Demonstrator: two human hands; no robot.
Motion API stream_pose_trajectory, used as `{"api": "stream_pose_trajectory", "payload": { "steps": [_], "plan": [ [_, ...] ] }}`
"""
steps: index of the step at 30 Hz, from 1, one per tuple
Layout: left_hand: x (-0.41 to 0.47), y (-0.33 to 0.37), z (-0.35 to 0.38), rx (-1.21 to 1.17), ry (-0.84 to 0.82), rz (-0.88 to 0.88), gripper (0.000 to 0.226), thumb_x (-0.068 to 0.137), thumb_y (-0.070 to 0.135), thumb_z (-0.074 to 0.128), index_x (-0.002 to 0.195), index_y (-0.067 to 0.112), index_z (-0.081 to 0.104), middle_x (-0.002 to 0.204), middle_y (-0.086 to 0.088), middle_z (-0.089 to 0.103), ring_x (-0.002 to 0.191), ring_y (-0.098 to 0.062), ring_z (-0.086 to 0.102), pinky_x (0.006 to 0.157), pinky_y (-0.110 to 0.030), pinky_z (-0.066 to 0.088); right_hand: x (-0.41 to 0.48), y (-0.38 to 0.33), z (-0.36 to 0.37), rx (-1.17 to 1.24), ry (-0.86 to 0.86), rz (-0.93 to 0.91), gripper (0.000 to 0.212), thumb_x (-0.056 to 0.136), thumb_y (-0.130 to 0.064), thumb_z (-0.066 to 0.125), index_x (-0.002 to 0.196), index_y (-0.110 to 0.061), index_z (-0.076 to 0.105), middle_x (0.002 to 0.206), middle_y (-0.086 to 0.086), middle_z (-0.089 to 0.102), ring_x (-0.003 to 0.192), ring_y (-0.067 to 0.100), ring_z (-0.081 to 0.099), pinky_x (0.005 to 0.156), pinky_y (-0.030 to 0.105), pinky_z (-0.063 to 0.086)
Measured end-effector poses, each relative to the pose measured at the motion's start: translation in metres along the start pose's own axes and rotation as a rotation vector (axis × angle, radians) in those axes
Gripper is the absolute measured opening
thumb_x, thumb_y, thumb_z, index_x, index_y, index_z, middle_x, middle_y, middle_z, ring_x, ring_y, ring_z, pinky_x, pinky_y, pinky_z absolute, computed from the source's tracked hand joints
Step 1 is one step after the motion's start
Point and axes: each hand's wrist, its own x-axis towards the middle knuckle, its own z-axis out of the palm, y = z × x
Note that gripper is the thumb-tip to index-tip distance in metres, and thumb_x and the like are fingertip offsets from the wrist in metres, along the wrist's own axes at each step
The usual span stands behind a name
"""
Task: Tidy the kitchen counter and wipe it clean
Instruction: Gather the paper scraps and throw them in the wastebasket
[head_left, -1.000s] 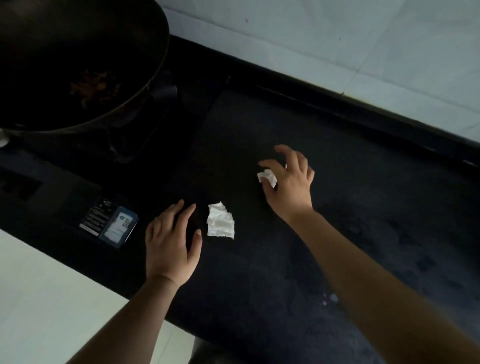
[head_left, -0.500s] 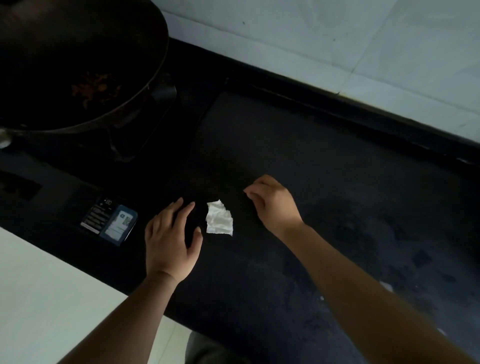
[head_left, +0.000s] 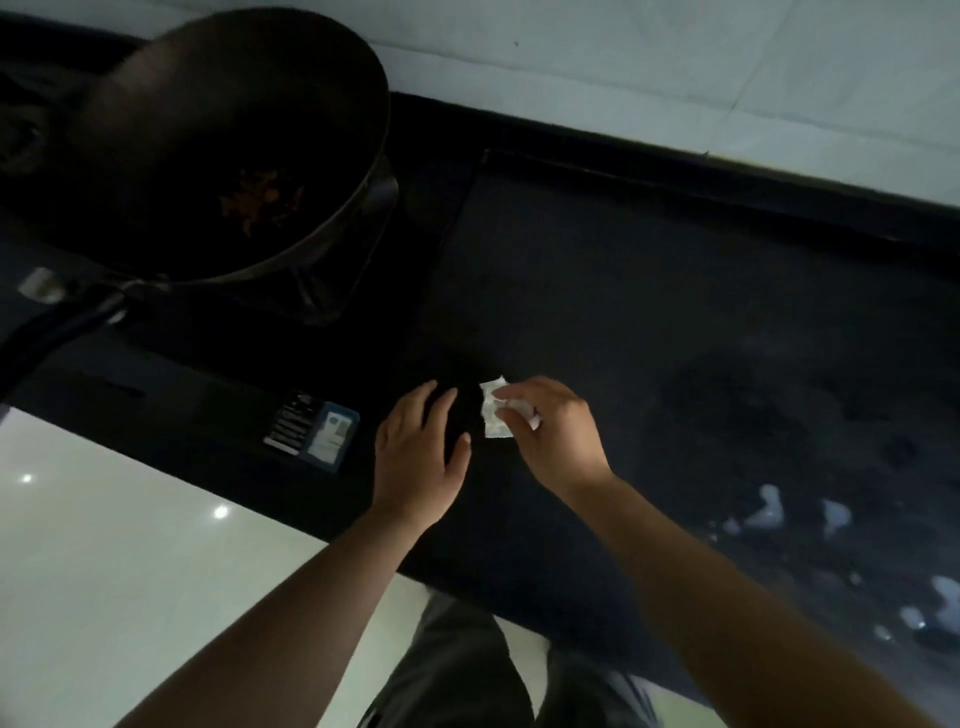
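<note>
A white paper scrap lies on the black counter near its front edge. My right hand reaches over it with curled fingers that pinch the scrap, and a second small white scrap shows inside the same hand. Just to the left of the scrap, my left hand rests flat on the counter with its fingers spread and nothing in it.
A large dark wok with brown food bits stands on the stove at the back left. A label sticker sits on the stove's front. Wet whitish smears mark the counter at the right. White wall tiles rise behind.
My right hand picked up a small scrap farther back, then came toward me and left onto the larger scrap. The left hand stayed put. The view shifted down and right.
</note>
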Motion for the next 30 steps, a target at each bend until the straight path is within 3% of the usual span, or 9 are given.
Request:
{"api": "stream_pose_trajectory", "payload": {
  "steps": [4,7,10,14,20,23,25,28,30],
  "plan": [
    [0.011,-0.030,-0.028,0.064,0.007,0.227,0.047,0.088,0.029,0.054,0.133,0.017,0.049,0.137,-0.006,0.049,0.128,-0.025,0.043,0.103,-0.049,0.037,0.001,-0.009,0.025,-0.144,0.081,0.070,0.019,0.085,-0.014,0.064,0.103,-0.017,0.067,0.116,0.004,0.059,0.107,0.024,0.052,0.083,0.038,0.047],
    [0.025,-0.055,-0.036,0.114,-0.002,0.319,0.045,0.087,0.029,0.052,0.130,0.017,0.053,0.137,-0.006,0.051,0.127,-0.025,0.045,0.102,-0.050,0.037,-0.001,-0.008,0.036,-0.278,0.092,0.141,0.034,0.089,-0.023,0.056,0.123,-0.022,0.055,0.139,0.003,0.043,0.128,0.025,0.036,0.096,0.041,0.035],
    [0.035,-0.073,-0.033,0.123,-0.006,0.369,0.046,0.088,0.034,0.044,0.130,0.015,0.053,0.139,-0.007,0.049,0.128,-0.026,0.044,0.102,-0.050,0.038,-0.002,-0.008,0.045,-0.387,-0.004,0.137,0.039,0.091,-0.033,0.048,0.129,-0.025,0.048,0.141,-0.001,0.040,0.130,0.022,0.030,0.098,0.041,0.033],
    [0.037,-0.083,-0.025,0.130,0.017,0.413,0.046,0.090,0.035,0.042,0.131,0.016,0.050,0.140,-0.007,0.047,0.127,-0.025,0.043,0.101,-0.047,0.036,-0.004,-0.014,0.055,-0.473,0.032,0.138,0.026,0.091,-0.029,0.053,0.113,-0.018,0.058,0.124,0.005,0.051,0.111,0.026,0.045,0.087,0.038,0.043],
    [0.039,-0.087,-0.026,0.107,-0.004,0.429,0.046,0.090,0.036,0.042,0.130,0.016,0.051,0.139,-0.007,0.049,0.128,-0.026,0.044,0.102,-0.046,0.035,-0.018,-0.027,0.063,-0.483,0.149,0.256,0.020,0.090,-0.027,0.058,0.091,-0.008,0.063,0.092,0.010,0.059,0.084,0.028,0.056,0.052,0.040,0.050],
    [0.040,-0.088,-0.027,0.047,-0.010,0.434,0.045,0.089,0.034,0.047,0.129,0.013,0.053,0.138,-0.008,0.049,0.127,-0.027,0.044,0.103,-0.046,0.037,-0.022,-0.032,0.061,-0.338,0.163,0.304,0.021,0.089,-0.026,0.060,0.091,-0.005,0.063,0.090,0.010,0.061,0.081,0.028,0.058,0.060,0.041,0.050],
    [0.040,-0.089,-0.029,-0.007,-0.032,0.446,0.044,0.088,0.028,0.055,0.129,0.011,0.053,0.138,-0.010,0.048,0.128,-0.030,0.044,0.103,-0.049,0.037,-0.026,-0.038,0.057,-0.144,0.240,0.398,0.019,0.089,-0.026,0.059,0.089,-0.007,0.062,0.088,0.005,0.061,0.079,0.023,0.057,0.066,0.032,0.046],
    [0.034,-0.087,-0.037,-0.072,-0.062,0.486,0.044,0.087,0.023,0.058,0.129,0.009,0.052,0.138,-0.011,0.047,0.127,-0.030,0.043,0.103,-0.051,0.037,-0.044,-0.052,0.052,0.024,0.341,0.522,0.017,0.090,-0.030,0.057,0.083,-0.015,0.060,0.075,-0.002,0.061,0.071,0.013,0.059,0.058,0.021,0.042],
    [0.023,-0.081,-0.045,-0.124,-0.091,0.522,0.043,0.088,0.023,0.058,0.129,0.011,0.051,0.137,-0.009,0.048,0.127,-0.027,0.044,0.105,-0.042,0.036,-0.064,-0.062,0.048,0.081,0.354,0.589,0.018,0.091,-0.037,0.052,0.078,-0.025,0.056,0.066,-0.006,0.061,0.063,0.004,0.059,0.051,0.016,0.042]
  ]
}}
